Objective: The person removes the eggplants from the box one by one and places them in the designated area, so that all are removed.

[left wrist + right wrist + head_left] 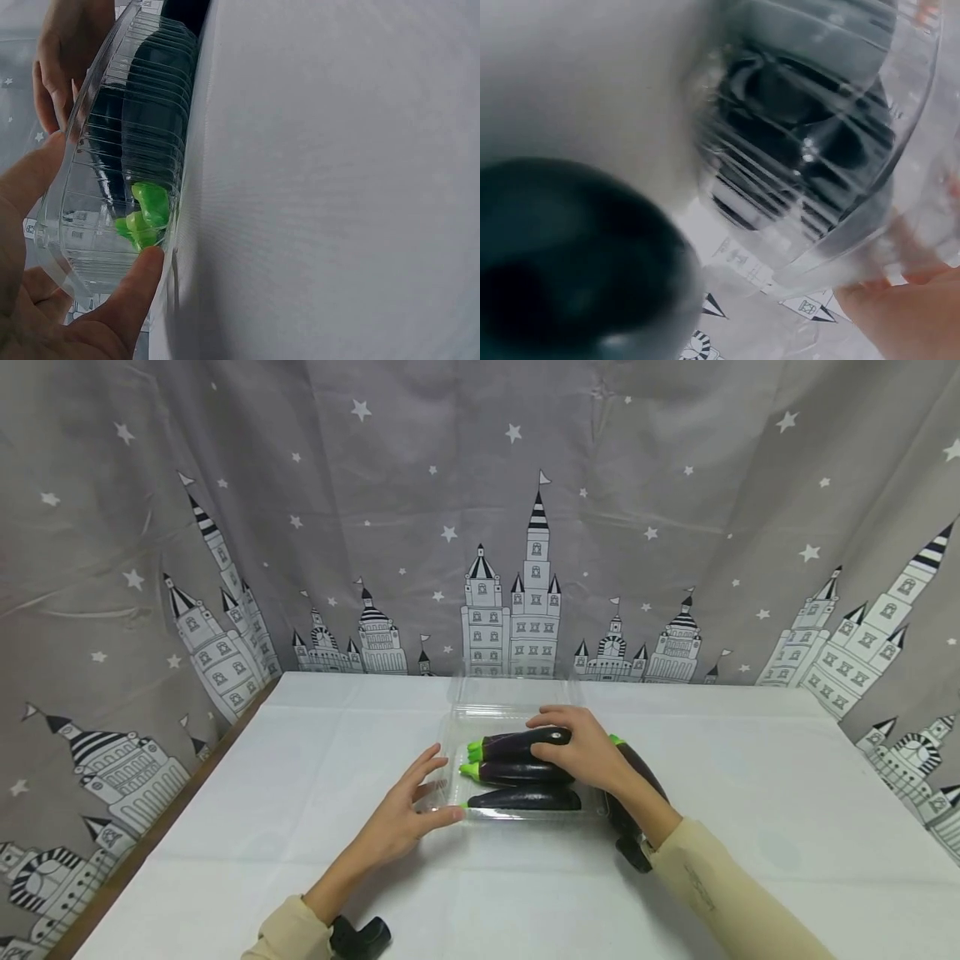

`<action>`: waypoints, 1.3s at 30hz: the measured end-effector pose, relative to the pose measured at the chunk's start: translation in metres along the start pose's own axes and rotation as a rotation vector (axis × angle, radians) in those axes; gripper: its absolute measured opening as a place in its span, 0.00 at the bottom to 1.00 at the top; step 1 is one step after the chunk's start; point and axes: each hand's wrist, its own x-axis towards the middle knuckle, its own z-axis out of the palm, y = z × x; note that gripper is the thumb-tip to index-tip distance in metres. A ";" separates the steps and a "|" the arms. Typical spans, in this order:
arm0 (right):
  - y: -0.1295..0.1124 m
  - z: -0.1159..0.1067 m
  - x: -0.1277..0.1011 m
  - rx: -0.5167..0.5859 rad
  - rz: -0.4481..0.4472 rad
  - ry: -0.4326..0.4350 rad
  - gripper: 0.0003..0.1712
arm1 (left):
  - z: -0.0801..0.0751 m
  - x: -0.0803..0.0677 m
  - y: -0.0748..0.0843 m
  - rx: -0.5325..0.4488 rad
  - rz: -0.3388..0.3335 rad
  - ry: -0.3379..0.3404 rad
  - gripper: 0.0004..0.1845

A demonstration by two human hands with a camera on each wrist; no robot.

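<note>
right hand curled round a long, glossy dark-purple eggplant in a clear plastic box, left hand spread pretty wide, just touched the box

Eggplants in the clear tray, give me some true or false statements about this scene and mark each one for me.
1. The fingers of the right hand are on the rear eggplant in the tray. True.
2. The tray is shut. False: its clear lid is open at the back.
3. The left hand is at the tray's left end. True.
4. The eggplants' green ends in the tray face right. False: the green stems are on the left.
5. An eggplant lies outside the tray, on its right. True.
6. The backdrop is plain. False: the gray curtain shows stars and castles.
</note>
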 end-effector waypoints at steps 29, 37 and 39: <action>0.002 0.015 0.006 -0.015 0.093 -0.112 0.20 | 0.000 0.001 -0.002 0.010 0.005 -0.009 0.42; 0.005 0.016 0.007 -0.026 0.078 -0.126 0.18 | 0.000 0.001 -0.002 0.009 0.003 -0.010 0.43; 0.005 0.016 0.007 -0.037 0.068 -0.126 0.17 | 0.000 0.001 -0.002 0.012 0.003 -0.009 0.43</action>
